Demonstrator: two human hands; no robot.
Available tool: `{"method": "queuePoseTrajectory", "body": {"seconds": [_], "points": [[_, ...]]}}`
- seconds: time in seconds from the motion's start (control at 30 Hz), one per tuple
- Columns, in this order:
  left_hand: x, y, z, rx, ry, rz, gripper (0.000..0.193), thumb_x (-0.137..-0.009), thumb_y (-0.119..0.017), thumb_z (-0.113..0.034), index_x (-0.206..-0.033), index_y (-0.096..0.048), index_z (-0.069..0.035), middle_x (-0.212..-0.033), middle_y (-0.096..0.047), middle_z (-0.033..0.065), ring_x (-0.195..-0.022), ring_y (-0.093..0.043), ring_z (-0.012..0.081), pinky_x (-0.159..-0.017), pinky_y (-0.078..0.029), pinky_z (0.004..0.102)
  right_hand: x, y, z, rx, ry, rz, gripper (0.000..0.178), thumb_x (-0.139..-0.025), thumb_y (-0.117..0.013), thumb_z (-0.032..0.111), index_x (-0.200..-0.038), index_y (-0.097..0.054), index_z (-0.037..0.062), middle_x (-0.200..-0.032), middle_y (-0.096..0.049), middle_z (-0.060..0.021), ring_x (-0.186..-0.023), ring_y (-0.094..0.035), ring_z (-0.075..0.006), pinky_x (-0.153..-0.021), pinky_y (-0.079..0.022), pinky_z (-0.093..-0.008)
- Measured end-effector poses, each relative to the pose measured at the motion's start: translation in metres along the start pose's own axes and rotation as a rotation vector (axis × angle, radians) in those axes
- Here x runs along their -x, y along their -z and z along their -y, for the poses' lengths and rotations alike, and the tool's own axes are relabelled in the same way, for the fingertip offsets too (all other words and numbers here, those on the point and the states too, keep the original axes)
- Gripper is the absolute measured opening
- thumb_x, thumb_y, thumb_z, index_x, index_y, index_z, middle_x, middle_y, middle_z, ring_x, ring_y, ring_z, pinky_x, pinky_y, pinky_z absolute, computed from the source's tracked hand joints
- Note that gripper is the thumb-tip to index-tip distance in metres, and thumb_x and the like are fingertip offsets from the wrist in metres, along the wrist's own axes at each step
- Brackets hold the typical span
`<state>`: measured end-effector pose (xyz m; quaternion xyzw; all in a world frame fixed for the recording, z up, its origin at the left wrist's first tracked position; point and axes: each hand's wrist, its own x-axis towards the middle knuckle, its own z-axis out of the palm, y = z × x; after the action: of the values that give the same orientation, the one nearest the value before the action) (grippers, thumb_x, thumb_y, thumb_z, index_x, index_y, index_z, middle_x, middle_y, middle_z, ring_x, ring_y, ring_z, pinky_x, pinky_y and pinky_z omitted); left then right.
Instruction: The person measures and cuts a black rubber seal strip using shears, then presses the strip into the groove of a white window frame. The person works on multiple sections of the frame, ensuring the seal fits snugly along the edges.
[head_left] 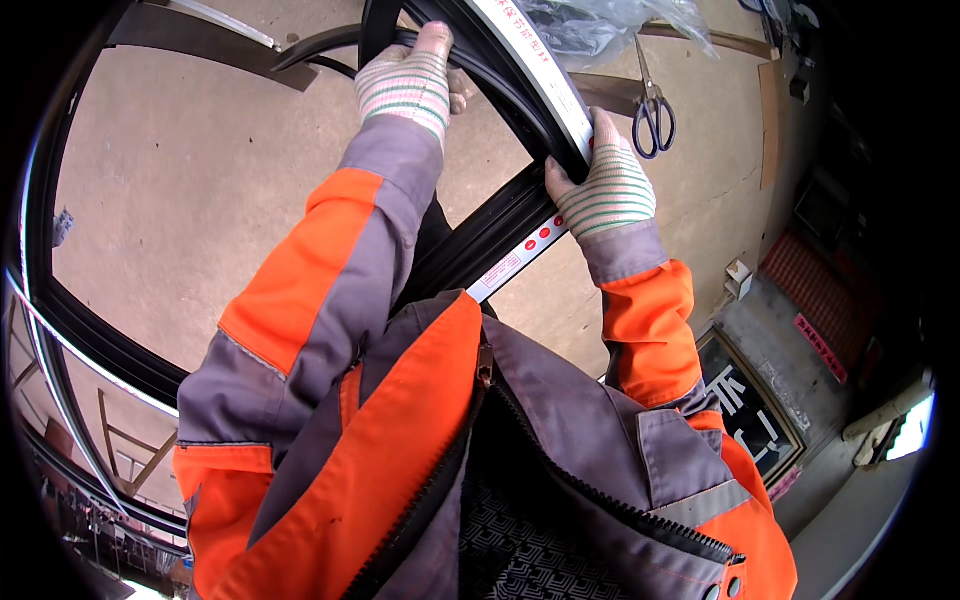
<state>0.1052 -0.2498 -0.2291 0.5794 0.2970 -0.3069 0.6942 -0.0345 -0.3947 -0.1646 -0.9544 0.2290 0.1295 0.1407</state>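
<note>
A black frame with a white-silver protective film on its outer face runs up and to the right in front of me, turning at a corner. My left hand, in a white glove with green stripes, is closed around a black rubber strip. The strip's loose end curves off to the left; its other side follows the frame's inner edge. At the corner, my right hand, gloved alike, grips the frame, thumb on the inner side and fingers over the filmed face. Part of the left fingers is hidden.
Scissors with dark blue handles lie right of the frame on the tan floor, beside a clear plastic sheet. Another large black frame stands at left. A small white box and a dark framed sign are at right.
</note>
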Motion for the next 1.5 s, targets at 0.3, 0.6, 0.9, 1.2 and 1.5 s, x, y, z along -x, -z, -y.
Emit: {"method": "queuePoseTrajectory", "body": {"seconds": [0.3,0.6,0.9,1.2,1.5], "points": [[-0.009,-0.002,0.005,-0.175,0.000,-0.063,0.039,-0.092,-0.073,-0.034,-0.089,-0.058,0.002,-0.058,-0.054,0.0071,-0.041,-0.049,0.0133,-0.037,-0.039,0.0292,0.002,-0.002,-0.008,-0.018,0.023,0.014,0.076,-0.080,-0.076,0.025,-0.140,-0.040,-0.0051,-0.107,-0.064,-0.0277,-0.097,-0.066,-0.0408,-0.086,-0.053,-0.0437],[-0.015,0.002,0.011,-0.194,-0.101,-0.100,0.041,-0.090,-0.076,-0.034,-0.094,-0.060,0.004,-0.054,-0.050,0.0053,-0.038,-0.043,0.0116,-0.035,-0.036,0.0294,-0.003,-0.005,-0.011,-0.061,-0.025,0.055,0.078,-0.082,-0.077,0.024,-0.143,-0.038,-0.0043,-0.114,-0.063,-0.0287,-0.105,-0.064,-0.0415,-0.090,-0.052,-0.0437],[-0.006,0.010,-0.002,-0.060,-0.002,0.020,0.043,-0.089,-0.077,-0.037,-0.085,-0.056,0.000,-0.052,-0.050,0.0059,-0.035,-0.043,0.0146,-0.033,-0.033,0.0309,-0.001,-0.005,-0.004,-0.025,0.000,0.010,0.075,-0.081,-0.075,0.024,-0.142,-0.040,-0.0037,-0.113,-0.063,-0.0287,-0.104,-0.065,-0.0412,-0.090,-0.052,-0.0444],[-0.001,0.005,0.000,-0.107,0.002,0.089,0.041,-0.088,-0.078,-0.037,-0.087,-0.056,-0.003,-0.054,-0.050,0.0049,-0.037,-0.044,0.0135,-0.035,-0.033,0.0293,-0.001,-0.014,-0.003,0.028,-0.041,-0.043,0.075,-0.080,-0.075,0.023,-0.140,-0.042,-0.0066,-0.112,-0.062,-0.0294,-0.105,-0.064,-0.0421,-0.091,-0.052,-0.0447],[-0.017,0.002,0.016,-0.216,-0.145,-0.050,0.037,-0.089,-0.078,-0.031,-0.084,-0.056,-0.002,-0.053,-0.048,0.0037,-0.037,-0.044,0.0125,-0.033,-0.034,0.0296,-0.006,-0.008,-0.005,-0.122,-0.006,-0.011,0.067,-0.080,-0.076,0.018,-0.136,-0.046,-0.0019,-0.114,-0.064,-0.0266,-0.107,-0.063,-0.0405,-0.092,-0.052,-0.0431]]}}
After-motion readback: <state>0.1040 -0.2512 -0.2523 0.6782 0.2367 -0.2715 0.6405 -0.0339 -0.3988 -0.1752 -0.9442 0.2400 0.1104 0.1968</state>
